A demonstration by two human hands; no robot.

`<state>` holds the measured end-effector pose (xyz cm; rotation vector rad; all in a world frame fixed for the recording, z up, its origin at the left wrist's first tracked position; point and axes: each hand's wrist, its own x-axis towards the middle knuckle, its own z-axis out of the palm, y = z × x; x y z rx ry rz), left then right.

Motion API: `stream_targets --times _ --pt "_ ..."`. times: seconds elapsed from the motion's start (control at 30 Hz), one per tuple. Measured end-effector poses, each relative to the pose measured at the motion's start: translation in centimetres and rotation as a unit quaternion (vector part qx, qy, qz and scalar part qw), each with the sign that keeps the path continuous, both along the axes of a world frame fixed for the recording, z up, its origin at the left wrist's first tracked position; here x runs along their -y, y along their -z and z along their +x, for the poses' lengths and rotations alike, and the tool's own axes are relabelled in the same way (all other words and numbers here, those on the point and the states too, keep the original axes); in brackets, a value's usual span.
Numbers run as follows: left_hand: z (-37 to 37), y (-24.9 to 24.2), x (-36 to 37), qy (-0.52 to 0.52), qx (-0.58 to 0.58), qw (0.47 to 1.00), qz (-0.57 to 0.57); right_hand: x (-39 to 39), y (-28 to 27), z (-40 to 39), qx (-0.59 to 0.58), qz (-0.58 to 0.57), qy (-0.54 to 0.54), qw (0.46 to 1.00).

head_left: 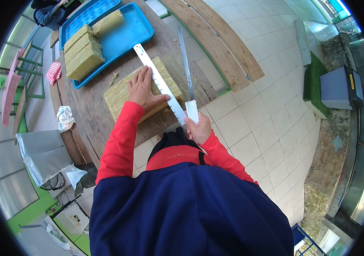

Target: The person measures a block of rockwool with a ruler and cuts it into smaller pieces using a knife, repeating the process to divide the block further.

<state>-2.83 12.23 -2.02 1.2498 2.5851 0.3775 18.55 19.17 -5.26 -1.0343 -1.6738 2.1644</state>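
Observation:
A thick yellowish-brown block lies on the wooden table. Across it runs a white notched strip, its near end past the block's edge. My left hand presses flat on the block with its fingers apart, the fingertips and thumb at the strip's edge. To the right, my right hand is closed around the white handle of a long serrated knife. The blade points away from me, to the right of the block, and the near end of the strip is beside this hand's fingers.
Blue trays at the table's back left hold several similar blocks. Another person is at the far upper left. A red-striped cloth and a white bag are at the left edge. Wooden planks extend on the right.

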Motion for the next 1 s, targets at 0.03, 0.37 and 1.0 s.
stream_targets --times 0.03,0.37,1.0 --pt "0.0 0.0 0.0 0.000 0.000 1.000 0.000 0.0 0.0 -0.4 -0.001 0.019 0.008 1.000" --pt "-0.3 0.4 0.0 -0.002 0.003 1.000 -0.007 0.1 0.7 -3.1 -0.015 0.050 0.043 0.998" --pt "-0.3 0.2 -0.4 0.001 -0.008 1.000 -0.023 0.5 0.6 -3.0 -0.066 -0.003 0.095 0.993"
